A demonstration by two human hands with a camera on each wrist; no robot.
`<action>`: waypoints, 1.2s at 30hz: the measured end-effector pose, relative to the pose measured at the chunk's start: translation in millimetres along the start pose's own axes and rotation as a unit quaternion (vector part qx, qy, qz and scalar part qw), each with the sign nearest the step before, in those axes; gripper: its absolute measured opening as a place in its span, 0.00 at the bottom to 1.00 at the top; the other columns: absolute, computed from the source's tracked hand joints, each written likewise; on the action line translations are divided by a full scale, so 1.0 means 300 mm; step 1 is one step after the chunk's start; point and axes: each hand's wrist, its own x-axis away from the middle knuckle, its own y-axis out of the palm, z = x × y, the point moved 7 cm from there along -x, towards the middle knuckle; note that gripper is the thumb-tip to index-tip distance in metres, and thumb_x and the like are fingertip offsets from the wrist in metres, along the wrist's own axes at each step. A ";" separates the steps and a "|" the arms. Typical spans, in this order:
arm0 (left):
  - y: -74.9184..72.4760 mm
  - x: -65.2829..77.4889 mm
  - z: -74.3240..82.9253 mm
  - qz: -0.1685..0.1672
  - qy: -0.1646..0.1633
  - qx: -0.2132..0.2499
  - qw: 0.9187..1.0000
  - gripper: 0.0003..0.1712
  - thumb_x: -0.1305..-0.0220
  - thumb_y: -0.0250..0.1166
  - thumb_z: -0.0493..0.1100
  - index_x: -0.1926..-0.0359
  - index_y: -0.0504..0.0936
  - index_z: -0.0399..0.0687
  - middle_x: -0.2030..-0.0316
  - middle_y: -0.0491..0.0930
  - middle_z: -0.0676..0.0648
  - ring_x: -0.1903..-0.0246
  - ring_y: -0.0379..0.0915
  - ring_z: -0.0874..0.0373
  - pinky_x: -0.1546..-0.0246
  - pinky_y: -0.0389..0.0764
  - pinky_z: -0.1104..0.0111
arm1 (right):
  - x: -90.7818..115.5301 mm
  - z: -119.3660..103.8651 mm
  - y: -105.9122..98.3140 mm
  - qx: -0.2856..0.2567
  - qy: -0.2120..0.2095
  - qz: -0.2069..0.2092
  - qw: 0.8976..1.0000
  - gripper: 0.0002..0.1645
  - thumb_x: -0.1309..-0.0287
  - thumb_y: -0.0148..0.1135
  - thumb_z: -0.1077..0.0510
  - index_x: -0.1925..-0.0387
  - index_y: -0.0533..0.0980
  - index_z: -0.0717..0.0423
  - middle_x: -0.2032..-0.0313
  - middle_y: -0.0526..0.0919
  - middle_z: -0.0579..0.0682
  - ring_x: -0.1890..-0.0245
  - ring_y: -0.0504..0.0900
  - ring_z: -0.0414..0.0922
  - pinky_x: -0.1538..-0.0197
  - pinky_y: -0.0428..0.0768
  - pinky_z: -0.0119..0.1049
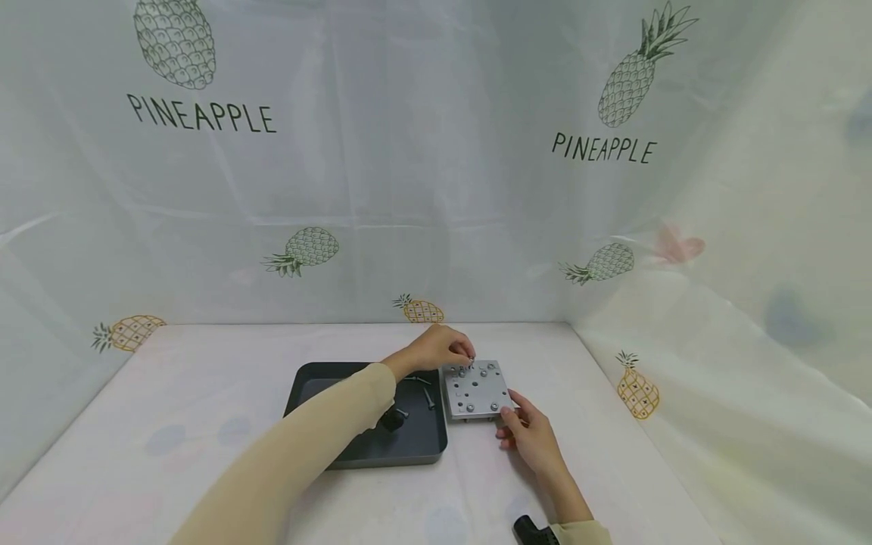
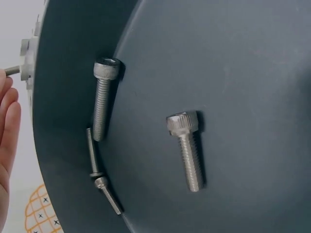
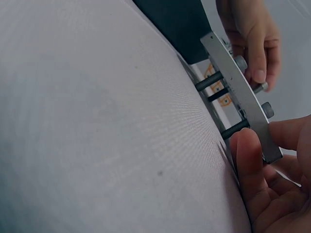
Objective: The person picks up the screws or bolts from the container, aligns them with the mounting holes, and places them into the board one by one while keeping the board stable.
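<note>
A silver metal plate (image 1: 477, 393) with holes stands raised on bolts that pass through it, several bolt heads showing on top. My left hand (image 1: 441, 347) is over its far edge and pinches a small bolt (image 2: 12, 71) between thumb and fingers. From the right wrist view, that bolt's tip is near the plate's upper face; whether it sits in a hole I cannot tell. My right hand (image 1: 534, 437) grips the plate's near right corner, thumb on one face and fingers on the other. Threaded shanks (image 3: 210, 81) stick out below the plate.
A dark grey tray (image 1: 381, 460) lies left of the plate, partly under my left forearm. Inside are loose socket-head bolts: a thick one (image 2: 101, 102) by the wall, another (image 2: 188, 153) farther in, and two thin ones. A pineapple-printed curtain (image 1: 436, 189) hangs behind the white-covered table (image 1: 204, 393).
</note>
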 end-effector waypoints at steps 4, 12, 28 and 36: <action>0.011 -0.009 -0.010 -0.004 -0.006 -0.008 1.000 0.04 0.31 0.75 0.43 0.56 0.91 0.56 0.65 0.89 0.63 0.64 0.82 0.71 0.51 0.82 0.71 | 0.001 -0.004 0.000 0.000 -0.001 0.002 1.000 0.34 0.22 0.60 0.57 0.21 0.64 0.60 0.55 0.82 0.60 0.66 0.85 0.47 0.68 0.85 0.34; 0.016 -0.017 -0.014 -0.004 -0.011 -0.012 1.000 0.04 0.30 0.74 0.43 0.56 0.91 0.55 0.65 0.88 0.62 0.64 0.82 0.70 0.53 0.81 0.70 | -0.008 -0.004 0.005 0.000 -0.003 0.004 1.000 0.33 0.22 0.60 0.57 0.22 0.65 0.59 0.56 0.82 0.59 0.67 0.85 0.46 0.67 0.86 0.34; 0.018 -0.022 -0.003 -0.013 0.009 -0.032 0.999 0.06 0.32 0.75 0.39 0.55 0.92 0.49 0.63 0.90 0.58 0.63 0.82 0.70 0.52 0.82 0.70 | -0.010 -0.005 0.004 -0.002 -0.004 0.001 1.000 0.33 0.22 0.60 0.58 0.22 0.66 0.59 0.56 0.82 0.59 0.67 0.85 0.46 0.66 0.86 0.34; -0.037 0.032 -0.006 -0.017 0.025 -0.046 0.998 0.09 0.32 0.74 0.39 0.51 0.91 0.45 0.60 0.90 0.57 0.60 0.83 0.68 0.52 0.83 0.69 | -0.004 0.000 -0.003 -0.001 0.001 0.001 1.000 0.33 0.22 0.60 0.57 0.21 0.65 0.58 0.56 0.81 0.57 0.66 0.85 0.46 0.66 0.86 0.34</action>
